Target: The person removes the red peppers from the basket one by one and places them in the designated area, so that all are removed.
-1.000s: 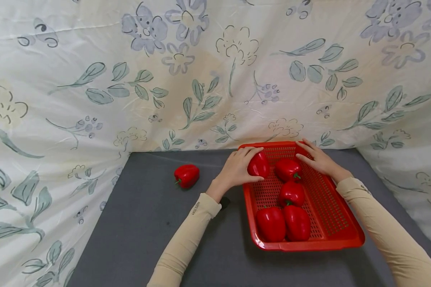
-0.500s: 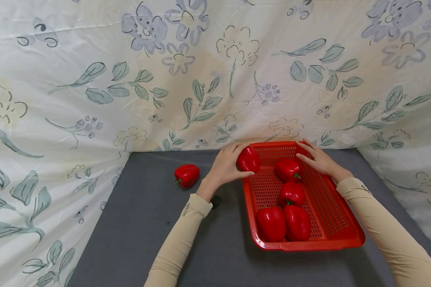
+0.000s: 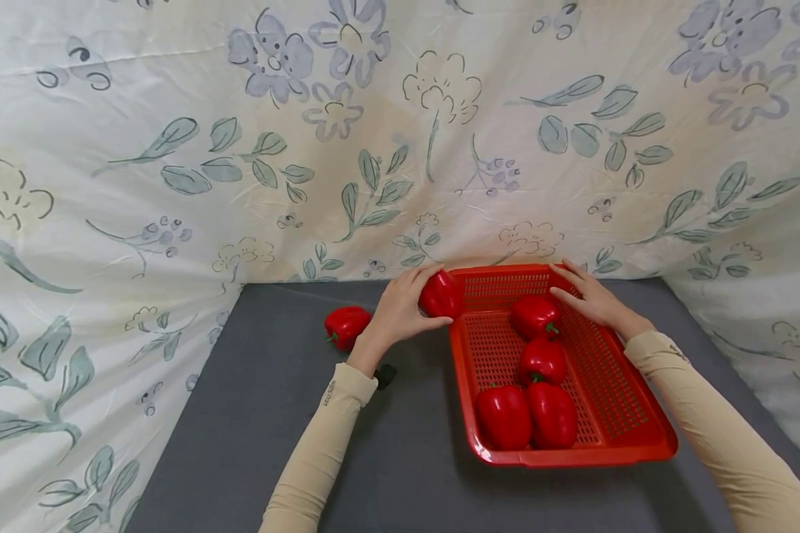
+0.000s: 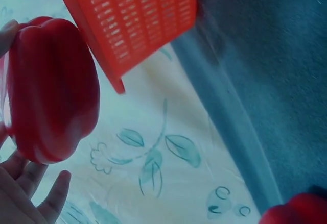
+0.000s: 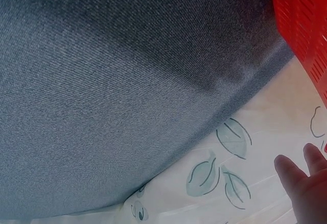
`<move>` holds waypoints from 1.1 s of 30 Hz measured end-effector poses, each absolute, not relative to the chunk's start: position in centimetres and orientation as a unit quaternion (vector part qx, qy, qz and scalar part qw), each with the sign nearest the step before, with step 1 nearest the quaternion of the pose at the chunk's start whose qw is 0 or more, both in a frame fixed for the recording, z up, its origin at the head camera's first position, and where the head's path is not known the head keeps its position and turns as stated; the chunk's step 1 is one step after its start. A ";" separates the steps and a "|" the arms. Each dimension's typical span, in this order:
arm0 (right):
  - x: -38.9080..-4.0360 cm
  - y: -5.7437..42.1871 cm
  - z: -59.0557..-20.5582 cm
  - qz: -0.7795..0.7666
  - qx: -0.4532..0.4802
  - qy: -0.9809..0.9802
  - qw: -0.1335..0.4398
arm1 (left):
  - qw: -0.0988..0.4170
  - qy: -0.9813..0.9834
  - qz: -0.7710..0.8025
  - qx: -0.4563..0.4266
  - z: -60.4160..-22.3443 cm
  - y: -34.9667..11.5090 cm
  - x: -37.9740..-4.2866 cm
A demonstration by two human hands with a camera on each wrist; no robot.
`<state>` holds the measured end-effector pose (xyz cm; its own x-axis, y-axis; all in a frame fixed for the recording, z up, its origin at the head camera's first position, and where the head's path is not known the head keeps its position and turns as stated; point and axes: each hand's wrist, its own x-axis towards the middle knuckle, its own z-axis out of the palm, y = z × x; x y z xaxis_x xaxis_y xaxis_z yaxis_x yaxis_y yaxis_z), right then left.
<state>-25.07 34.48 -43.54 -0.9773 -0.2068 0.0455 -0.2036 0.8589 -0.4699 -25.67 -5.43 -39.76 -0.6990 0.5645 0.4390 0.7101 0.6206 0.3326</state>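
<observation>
Partly hidden by the left arm point(image 3: 365, 357), a loose pepper point(image 3: 343, 327) lies near the table's point(image 3: 240, 414) far edge; the right wrist view crops most of the right hand point(image 3: 590, 297). The left hand point(image 3: 396, 309), thumb and fingers curved, grips a held pepper point(image 3: 441, 295) at the basket's point(image 3: 618, 396) far left corner. The right hand, fingers loosely spread, rests at its far right corner. Six red peppers show: four inside, one gripped, one on the table.

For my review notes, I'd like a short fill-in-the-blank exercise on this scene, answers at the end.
The held pepper is in the ____ hand.
Inside the basket lie ____ peppers.
On the table, outside the basket, lies ____ loose pepper.
Every pepper is ____.
Missing words: left; four; one; red.
</observation>
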 end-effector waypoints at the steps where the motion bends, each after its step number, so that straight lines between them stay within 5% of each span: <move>1: -25.1 34.5 -43.6 -0.243 -0.108 0.964 0.003 | 0.147 -0.889 -0.247 -0.357 -39.9 -5.6 -25.7; 33: -25.2 34.7 -43.9 -0.240 -0.106 0.965 0.007 | 0.107 -0.919 -0.223 -0.306 -43.4 -10.3 -26.5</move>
<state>-25.21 34.68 -43.86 -0.9772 -0.2088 0.0374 -0.2021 0.8625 -0.4640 -26.54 -10.29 -43.38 -0.7900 0.5146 0.3333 0.6101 0.7135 0.3444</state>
